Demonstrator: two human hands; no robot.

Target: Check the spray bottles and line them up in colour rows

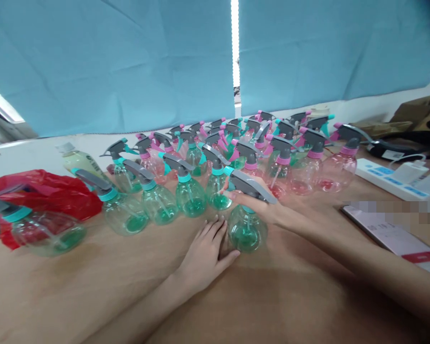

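Note:
A clear green spray bottle (248, 231) with a grey trigger head and teal nozzle stands upright on the wooden table, nearest to me. My right hand (258, 203) is wrapped round its neck just below the trigger head. Flat on the table to the left of that bottle lies my left hand (209, 253), fingers stretched out, its thumb by the bottle's base. Just beyond my hands stand other green spray bottles, among them one with a teal collar (219, 191) and another (190, 196) to its left.
Pink spray bottles (338, 167) and more green ones crowd the back. At left are a red plastic bag (57, 191), a labelled bottle (82, 162) and a green spray bottle (50, 234). A phone (390, 234) and a white power strip (387, 177) lie at right.

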